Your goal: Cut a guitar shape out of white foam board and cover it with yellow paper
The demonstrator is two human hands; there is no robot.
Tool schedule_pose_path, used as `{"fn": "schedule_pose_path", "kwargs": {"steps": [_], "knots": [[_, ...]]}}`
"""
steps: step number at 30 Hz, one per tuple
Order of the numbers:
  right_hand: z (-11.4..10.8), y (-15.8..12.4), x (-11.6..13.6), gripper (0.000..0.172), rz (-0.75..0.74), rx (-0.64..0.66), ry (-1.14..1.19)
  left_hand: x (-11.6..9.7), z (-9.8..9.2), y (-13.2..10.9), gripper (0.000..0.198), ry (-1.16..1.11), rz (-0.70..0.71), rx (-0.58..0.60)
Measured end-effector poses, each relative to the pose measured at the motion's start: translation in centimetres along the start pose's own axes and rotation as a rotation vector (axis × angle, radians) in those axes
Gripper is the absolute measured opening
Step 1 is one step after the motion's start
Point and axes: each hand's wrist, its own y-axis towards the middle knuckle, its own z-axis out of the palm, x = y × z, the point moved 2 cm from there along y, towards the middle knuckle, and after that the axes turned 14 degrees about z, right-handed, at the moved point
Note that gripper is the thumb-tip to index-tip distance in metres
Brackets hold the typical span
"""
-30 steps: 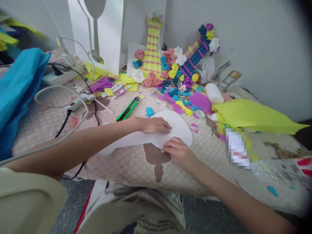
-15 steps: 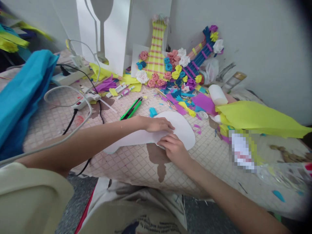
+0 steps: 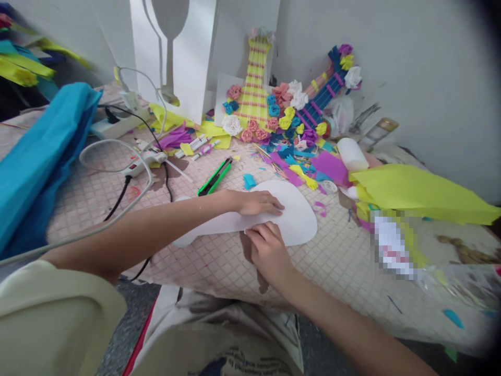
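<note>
A white guitar-shaped cutout (image 3: 299,216) of paper or board lies flat on the table, its rounded body to the right and its narrower neck running left. My left hand (image 3: 258,202) rests on it with the fingers stretched out flat. Closer to me, my right hand (image 3: 270,250) is closed in a pinch at the cutout's near edge. A tiny white bit shows at its fingertips, too small to name. Beyond my left forearm lies a green utility knife (image 3: 215,176), and a blue scrap (image 3: 249,181) sits by the cutout's far edge.
Two paper-flower guitars, one yellow (image 3: 256,78) and one blue (image 3: 323,96), lean at the wall. Cables and a power strip (image 3: 139,166) lie left, near blue crepe paper (image 3: 43,167). Coloured scraps, a white roll (image 3: 352,154) and yellow paper (image 3: 422,190) lie right.
My right hand has slid a little toward me and left along the cutout's near edge, away from my left hand. The left hand stays flat on the cutout. The whole view has shifted slightly.
</note>
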Motion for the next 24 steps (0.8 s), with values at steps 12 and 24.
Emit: {"fn": "schedule_pose_path", "kwargs": {"steps": [12,24], "knots": [[0.3,0.6,0.3,0.024,0.059,0.027,-0.063,-0.2,0.1,0.0,0.043,0.007,-0.019,-0.010],[1.7,1.3,2.4,0.024,0.085,0.105,-0.080,-0.2,0.0,-0.1,0.041,-0.025,-0.035,-0.007]]}}
